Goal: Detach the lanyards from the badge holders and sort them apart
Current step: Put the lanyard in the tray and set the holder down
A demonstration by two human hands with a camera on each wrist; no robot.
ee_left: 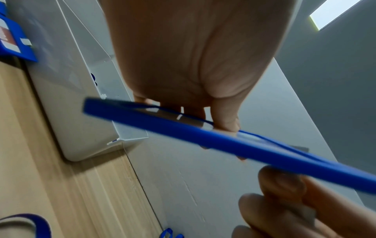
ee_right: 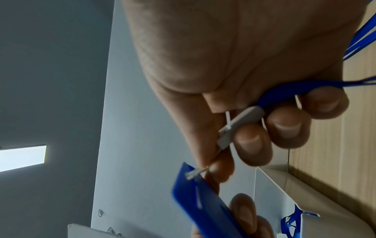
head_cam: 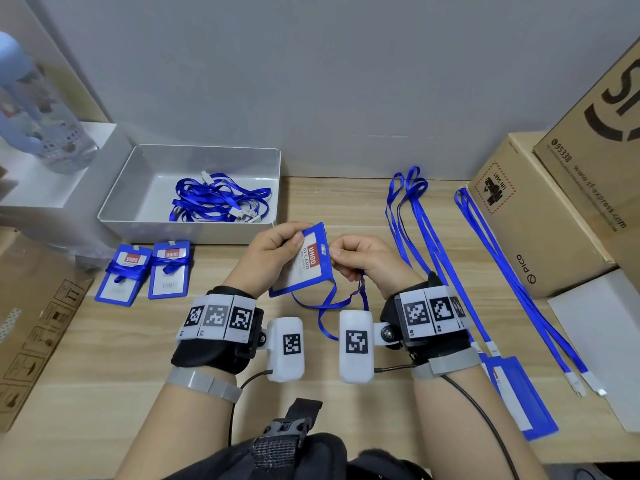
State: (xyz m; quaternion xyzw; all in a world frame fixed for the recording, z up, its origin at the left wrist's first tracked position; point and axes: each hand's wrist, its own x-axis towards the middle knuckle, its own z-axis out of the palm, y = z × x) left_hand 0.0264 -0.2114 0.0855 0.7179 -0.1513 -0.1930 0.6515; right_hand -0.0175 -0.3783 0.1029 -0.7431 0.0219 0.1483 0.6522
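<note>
Blue badge holder (head_cam: 304, 259) pinched in left hand (head_cam: 273, 254) — right hand (head_cam: 363, 259) fingertips gripping its lanyard clip (ee_right: 237, 125).

Blue plastic badge holder with red UHOO card insert (head_cam: 304, 263) held tilted above the wooden desk, its blue ribbon lanyard (head_cam: 329, 306) with white plastic clip (ee_right: 238, 125) hooked at the top slot, strap hanging down in loops. 2 more blue holders wrapped in lanyards (head_cam: 143, 273) lie flat left, beside a tray holding loose tangled blue lanyards (head_cam: 218, 199). 2 long lanyards (head_cam: 450, 265) lie stretched out right, 1 on a blue holder (head_cam: 519, 396) at the desk edge.
</note>
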